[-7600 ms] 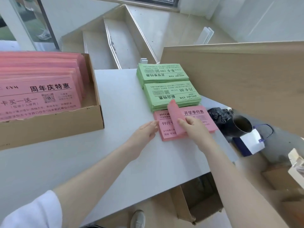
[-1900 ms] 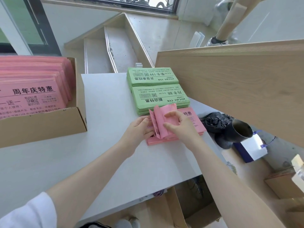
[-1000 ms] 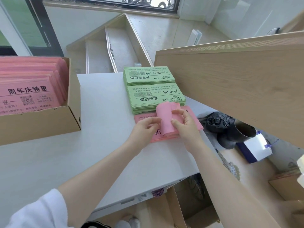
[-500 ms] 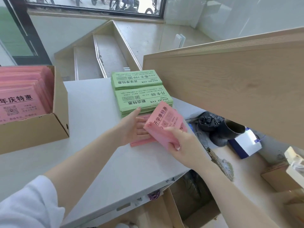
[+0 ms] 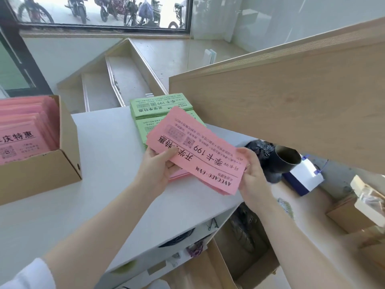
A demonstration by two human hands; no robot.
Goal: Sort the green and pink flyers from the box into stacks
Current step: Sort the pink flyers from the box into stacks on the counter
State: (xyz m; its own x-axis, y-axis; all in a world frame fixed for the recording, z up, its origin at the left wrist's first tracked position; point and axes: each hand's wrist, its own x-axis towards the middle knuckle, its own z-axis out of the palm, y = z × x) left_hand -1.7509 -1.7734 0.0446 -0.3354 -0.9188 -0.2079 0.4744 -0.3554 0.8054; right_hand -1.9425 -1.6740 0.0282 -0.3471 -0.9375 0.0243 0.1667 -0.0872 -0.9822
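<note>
A bundle of pink flyers (image 5: 200, 149) is lifted above the white table (image 5: 108, 163), printed side up and tilted. My left hand (image 5: 160, 167) grips its left end with the thumb on top. My right hand (image 5: 252, 172) holds its right corner. Under the bundle a few pink flyers (image 5: 179, 174) still lie on the table. Behind it are two green flyer stacks: the far one (image 5: 154, 106) shows fully, the near one (image 5: 145, 130) is partly covered. A cardboard box (image 5: 41, 174) at the left holds several pink flyers (image 5: 23, 124).
A tall wooden panel (image 5: 281, 105) rises right of the table. Past the table's right edge are a black bag (image 5: 260, 149), a dark cup (image 5: 285, 161) and a blue-and-white bag (image 5: 304, 178). An open cardboard box (image 5: 229, 265) stands on the floor below.
The pink bundle has been lifted off the table and turned flat, face up. My left hand moved from the table stack onto its left end; the camera came closer.
</note>
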